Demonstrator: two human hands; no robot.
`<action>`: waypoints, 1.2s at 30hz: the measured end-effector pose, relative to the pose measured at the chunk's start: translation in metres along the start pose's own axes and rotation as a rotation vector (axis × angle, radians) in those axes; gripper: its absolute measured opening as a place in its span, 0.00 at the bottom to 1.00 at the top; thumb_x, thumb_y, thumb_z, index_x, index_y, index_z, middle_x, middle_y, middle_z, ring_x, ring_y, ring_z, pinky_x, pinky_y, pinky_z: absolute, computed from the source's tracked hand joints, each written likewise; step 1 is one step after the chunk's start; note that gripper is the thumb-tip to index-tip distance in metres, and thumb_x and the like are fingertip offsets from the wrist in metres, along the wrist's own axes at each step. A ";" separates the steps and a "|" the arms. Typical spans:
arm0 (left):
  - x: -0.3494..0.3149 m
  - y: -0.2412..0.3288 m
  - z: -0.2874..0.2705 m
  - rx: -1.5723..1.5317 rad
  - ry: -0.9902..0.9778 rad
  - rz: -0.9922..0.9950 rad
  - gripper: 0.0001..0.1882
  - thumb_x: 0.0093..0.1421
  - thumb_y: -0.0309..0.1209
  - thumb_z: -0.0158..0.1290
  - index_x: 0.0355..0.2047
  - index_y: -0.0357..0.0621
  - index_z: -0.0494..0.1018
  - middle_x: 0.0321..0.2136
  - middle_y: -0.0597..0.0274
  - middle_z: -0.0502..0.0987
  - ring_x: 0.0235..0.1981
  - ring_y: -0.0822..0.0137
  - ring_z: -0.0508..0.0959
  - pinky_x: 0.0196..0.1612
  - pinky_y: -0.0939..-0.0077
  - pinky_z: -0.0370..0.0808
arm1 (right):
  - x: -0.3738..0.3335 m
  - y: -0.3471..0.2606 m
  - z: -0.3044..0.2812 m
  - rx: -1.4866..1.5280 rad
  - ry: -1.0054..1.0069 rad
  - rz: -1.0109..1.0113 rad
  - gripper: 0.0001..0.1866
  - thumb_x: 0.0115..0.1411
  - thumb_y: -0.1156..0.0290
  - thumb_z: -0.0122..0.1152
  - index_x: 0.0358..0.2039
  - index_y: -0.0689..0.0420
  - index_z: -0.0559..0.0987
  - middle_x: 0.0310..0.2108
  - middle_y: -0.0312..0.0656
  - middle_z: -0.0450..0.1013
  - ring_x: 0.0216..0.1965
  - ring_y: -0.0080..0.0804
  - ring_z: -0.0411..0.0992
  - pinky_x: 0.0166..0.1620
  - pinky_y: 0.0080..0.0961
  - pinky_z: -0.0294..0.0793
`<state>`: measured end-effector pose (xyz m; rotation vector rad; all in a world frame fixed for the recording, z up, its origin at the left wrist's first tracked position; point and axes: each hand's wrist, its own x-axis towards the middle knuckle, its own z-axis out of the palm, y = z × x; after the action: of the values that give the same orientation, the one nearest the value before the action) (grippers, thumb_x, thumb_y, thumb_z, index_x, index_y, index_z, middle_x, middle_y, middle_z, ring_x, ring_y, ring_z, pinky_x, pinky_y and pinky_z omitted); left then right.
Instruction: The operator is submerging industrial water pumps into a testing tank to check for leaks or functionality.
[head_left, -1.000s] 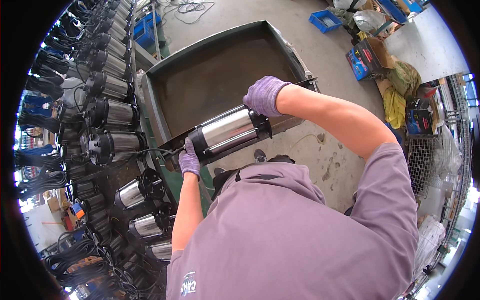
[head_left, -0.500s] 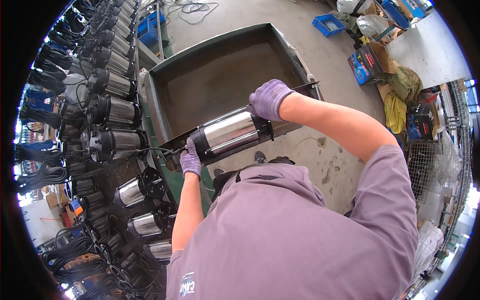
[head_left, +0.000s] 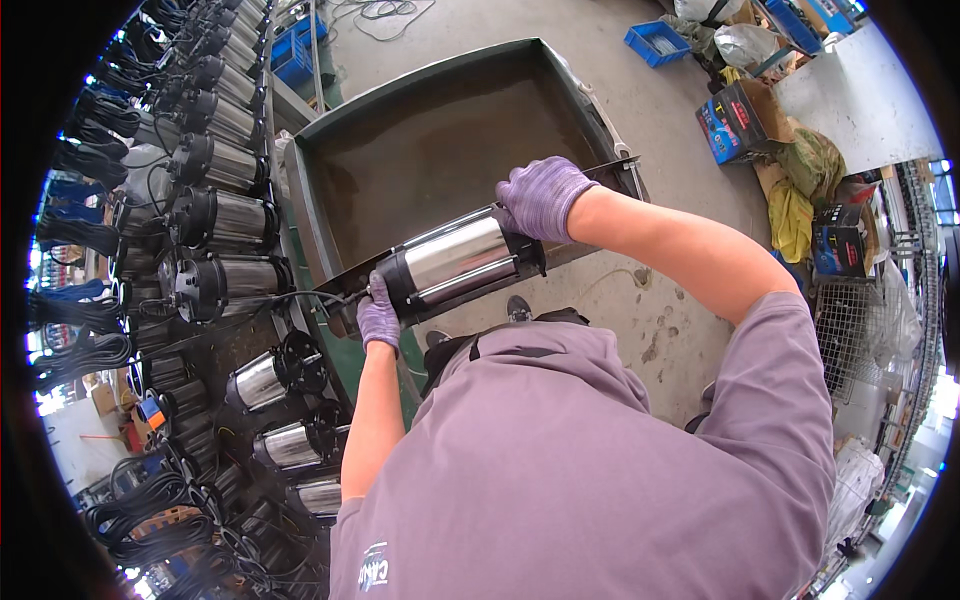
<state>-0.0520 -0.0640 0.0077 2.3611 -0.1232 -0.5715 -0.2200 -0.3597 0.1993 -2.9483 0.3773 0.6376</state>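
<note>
A steel-bodied pump [head_left: 455,258] with black end caps lies on its side, slightly tilted, along the near edge of a water-filled tank [head_left: 425,72]. My left hand [head_left: 378,318], in a purple knit glove, is closed round its left end, the thumb lying upward over the black cap. At the other end, my right hand [head_left: 543,200], gloved alike, curls its fingers over the top of the right cap. A black cable [head_left: 290,296] runs from the pump's left end toward the pumps at the left. The undersides of both grips are hidden.
Rows of similar pumps [head_left: 228,218] with coiled cables stand on the left, several more lying at lower left. A dark metal bar [head_left: 627,165] crosses the tank's near side. Blue crate [head_left: 657,43], cartons [head_left: 735,122] and a yellow bag [head_left: 790,222] are at right.
The whole view has shifted slightly. Both hands keep their hold on the pump, which stays at the tank's near edge.
</note>
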 end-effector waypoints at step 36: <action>0.006 -0.009 0.003 0.041 0.013 0.006 0.56 0.62 0.77 0.36 0.42 0.23 0.77 0.39 0.32 0.81 0.43 0.40 0.80 0.50 0.53 0.73 | 0.011 0.005 0.001 0.021 -0.178 -0.008 0.18 0.67 0.59 0.54 0.49 0.57 0.81 0.45 0.58 0.81 0.47 0.51 0.81 0.51 0.44 0.79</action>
<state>-0.0488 -0.0605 -0.0025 2.4032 -0.1375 -0.5562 -0.2113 -0.3665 0.1936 -2.8418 0.3517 0.8811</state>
